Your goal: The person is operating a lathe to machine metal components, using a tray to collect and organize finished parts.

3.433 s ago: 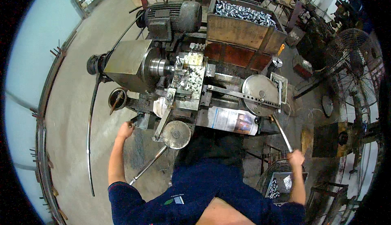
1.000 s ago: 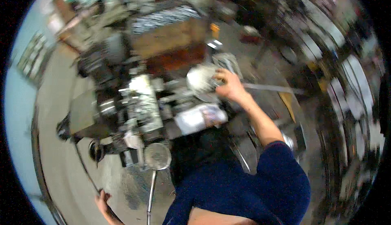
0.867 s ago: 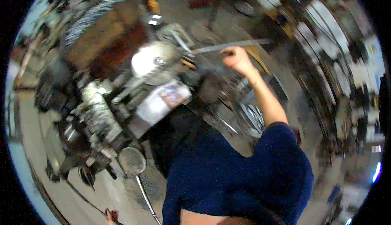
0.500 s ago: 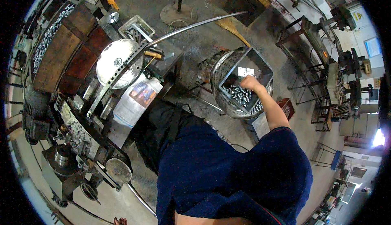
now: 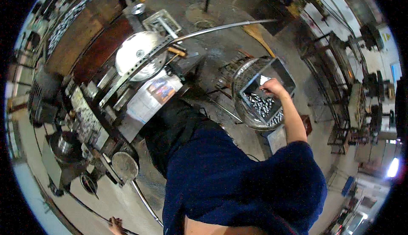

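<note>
My right hand is over a grey bin, its fingers curled together; what they hold, if anything, I cannot make out. Beneath it lie many small shiny metal parts, with a white paper beside them. The bin rests on a round perforated metal pan. At the lower left edge, my left hand is closed round a long dark rod that runs from the machine; the fingers are small and partly blurred there.
Left stands a machine with a round metal disc, a long curved bar, a printed sheet and a round plate. A broom lies behind the bin. Machines and metal racks line the right side.
The whole view has shifted, so the bench and bin appear farther right. My right hand remains over the bin, its fingers now lower and curled by the metal parts. More of my left hand shows.
</note>
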Demonstrator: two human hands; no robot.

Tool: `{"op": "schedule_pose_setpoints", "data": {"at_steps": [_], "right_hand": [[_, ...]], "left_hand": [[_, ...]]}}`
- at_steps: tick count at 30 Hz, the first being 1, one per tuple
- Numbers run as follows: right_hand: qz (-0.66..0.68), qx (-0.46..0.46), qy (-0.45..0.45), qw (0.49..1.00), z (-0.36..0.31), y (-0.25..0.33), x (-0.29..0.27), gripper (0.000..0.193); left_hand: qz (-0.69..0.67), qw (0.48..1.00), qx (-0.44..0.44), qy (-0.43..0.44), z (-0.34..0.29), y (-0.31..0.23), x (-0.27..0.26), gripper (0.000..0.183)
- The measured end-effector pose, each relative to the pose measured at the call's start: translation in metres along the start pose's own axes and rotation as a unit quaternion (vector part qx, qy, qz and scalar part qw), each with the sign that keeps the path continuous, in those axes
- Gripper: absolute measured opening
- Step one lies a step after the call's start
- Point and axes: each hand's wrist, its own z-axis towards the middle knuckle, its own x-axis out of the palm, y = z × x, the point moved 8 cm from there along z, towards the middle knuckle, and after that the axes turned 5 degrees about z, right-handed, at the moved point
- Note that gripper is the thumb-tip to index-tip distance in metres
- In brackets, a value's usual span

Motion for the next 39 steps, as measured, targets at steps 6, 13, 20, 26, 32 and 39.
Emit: {"op": "schedule_pose_setpoints", "data": {"at_steps": [6, 13, 20, 26, 32, 39], "right_hand": [[0.262, -0.323, 0.287, 0.863, -0.1, 0.177, 0.082, 0.036], [0.075, -0.533, 0.537, 0.649, -0.253, 0.291, 0.36, 0.058], [0.003, -0.649, 0.533, 0.543, -0.313, 0.292, 0.425, 0.059], [-0.03, -0.687, 0.514, 0.513, -0.336, 0.287, 0.446, 0.055], [-0.156, -0.749, 0.473, 0.437, -0.374, 0.301, 0.465, 0.045], [-0.26, -0.772, 0.446, 0.37, -0.394, 0.309, 0.523, 0.031]], "left_hand": [[0.037, 0.924, 0.363, -0.117, -0.139, -0.239, 0.018, 0.037], [-0.135, 0.845, 0.436, 0.28, -0.251, -0.403, 0.185, 0.035], [-0.502, 0.62, 0.273, 0.538, -0.264, -0.393, 0.247, 0.041], [-0.539, 0.696, 0.259, 0.396, -0.23, -0.381, 0.217, 0.031], [-0.356, 0.823, 0.418, 0.143, -0.216, -0.379, 0.157, 0.027], [-0.069, 0.856, 0.512, -0.012, -0.193, -0.372, 0.117, 0.022]]}}
